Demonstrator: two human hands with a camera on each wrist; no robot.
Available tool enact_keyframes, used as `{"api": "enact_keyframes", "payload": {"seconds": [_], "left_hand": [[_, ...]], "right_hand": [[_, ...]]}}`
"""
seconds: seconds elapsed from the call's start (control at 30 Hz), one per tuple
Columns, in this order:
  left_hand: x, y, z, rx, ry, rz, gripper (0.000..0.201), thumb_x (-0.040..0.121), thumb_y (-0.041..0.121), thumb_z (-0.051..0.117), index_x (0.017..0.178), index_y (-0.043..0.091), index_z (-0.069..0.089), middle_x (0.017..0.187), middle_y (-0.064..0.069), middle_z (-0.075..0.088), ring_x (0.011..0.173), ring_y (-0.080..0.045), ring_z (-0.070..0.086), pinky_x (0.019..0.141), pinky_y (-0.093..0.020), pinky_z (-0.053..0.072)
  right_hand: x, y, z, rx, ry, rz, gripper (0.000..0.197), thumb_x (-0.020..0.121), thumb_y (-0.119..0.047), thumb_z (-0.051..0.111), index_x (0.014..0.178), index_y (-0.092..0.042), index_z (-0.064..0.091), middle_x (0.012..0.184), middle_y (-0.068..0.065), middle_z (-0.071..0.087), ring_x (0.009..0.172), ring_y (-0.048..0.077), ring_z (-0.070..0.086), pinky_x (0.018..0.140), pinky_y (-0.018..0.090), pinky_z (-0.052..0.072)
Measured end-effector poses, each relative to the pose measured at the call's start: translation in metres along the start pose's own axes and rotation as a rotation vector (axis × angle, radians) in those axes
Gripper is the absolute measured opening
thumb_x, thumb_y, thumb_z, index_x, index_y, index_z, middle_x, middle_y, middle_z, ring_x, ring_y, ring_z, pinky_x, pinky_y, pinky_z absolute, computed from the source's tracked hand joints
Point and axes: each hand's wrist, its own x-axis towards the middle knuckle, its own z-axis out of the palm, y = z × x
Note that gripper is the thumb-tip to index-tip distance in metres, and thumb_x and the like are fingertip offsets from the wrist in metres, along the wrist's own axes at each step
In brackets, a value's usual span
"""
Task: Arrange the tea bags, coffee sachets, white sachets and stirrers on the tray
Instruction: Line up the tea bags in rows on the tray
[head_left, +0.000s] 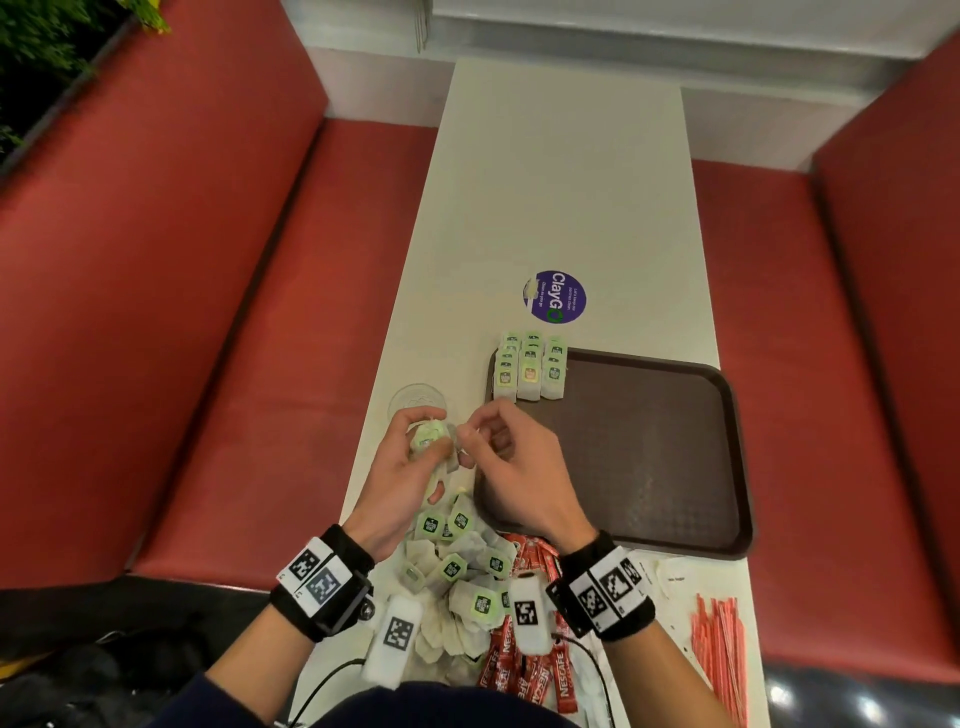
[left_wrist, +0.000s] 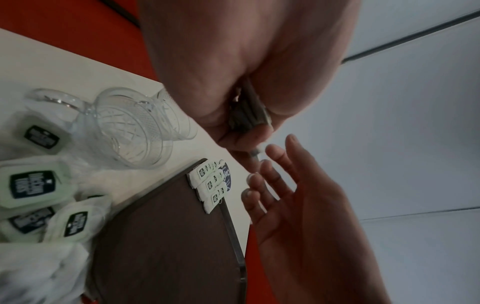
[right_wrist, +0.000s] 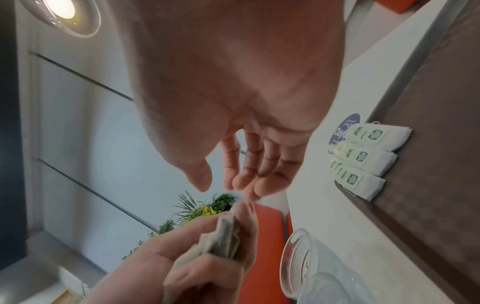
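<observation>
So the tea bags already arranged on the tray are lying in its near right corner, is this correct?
Not quite. The arranged tea bags lie in the far left corner of the tray, as the head view shows; the near right corner is bare.

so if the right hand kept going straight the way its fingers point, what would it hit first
Most likely the stack of tea bags held in the left hand. The right hand points its fingertips at that stack, almost touching; the exact gap is unclear.
</observation>
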Motion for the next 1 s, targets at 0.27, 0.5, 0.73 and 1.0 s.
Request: {"api": "enact_keyframes", "payload": {"seconds": [0.27, 0.5, 0.73, 1.0], "left_hand": [[-0.002, 0.003, 0.014, -0.17, 0.063, 0.072, 0.026, 0.116, 0.012, 0.046, 0.134, 0.023, 0.061, 0.105, -0.012, 0.063, 0.096, -0.02, 0.064, 0.079, -0.041, 0.053], [0.003, 0.005, 0.02, -0.293, 0.138, 0.127, 0.026, 0.116, 0.01, 0.043, 0.131, 0.021, 0.061, 0.116, -0.013, 0.06, 0.096, -0.019, 0.061, 0.072, -0.033, 0.054], [0.007, 0.005, 0.028, -0.331, 0.123, 0.167, 0.018, 0.116, 0.007, 0.043, 0.126, 0.014, 0.056, 0.112, -0.011, 0.058, 0.09, -0.017, 0.058, 0.073, -0.029, 0.053], [0.004, 0.002, 0.015, -0.232, -0.127, 0.029, 0.029, 0.103, 0.032, 0.067, 0.123, 0.012, 0.06, 0.088, -0.007, 0.058, 0.078, -0.02, 0.053, 0.066, -0.031, 0.041]], "right_hand": [[-0.019, -0.002, 0.012, -0.037, -0.116, 0.196, 0.038, 0.095, -0.058, 0.079, 0.088, -0.02, 0.072, 0.08, 0.001, 0.077, 0.077, 0.009, 0.075, 0.074, 0.03, 0.059], [-0.008, 0.003, 0.004, 0.233, -0.093, 0.229, 0.025, 0.098, -0.024, 0.083, 0.108, -0.009, 0.067, 0.09, 0.009, 0.081, 0.087, 0.028, 0.082, 0.076, 0.044, 0.066], [-0.001, 0.002, 0.002, 0.205, -0.047, 0.201, 0.024, 0.09, -0.015, 0.089, 0.107, -0.014, 0.071, 0.09, 0.01, 0.08, 0.083, 0.032, 0.08, 0.083, 0.047, 0.067], [0.014, -0.011, -0.047, 0.043, 0.021, 0.019, 0.035, 0.096, -0.005, 0.07, 0.113, -0.034, 0.08, 0.106, 0.002, 0.071, 0.084, 0.028, 0.075, 0.083, 0.045, 0.066]]}}
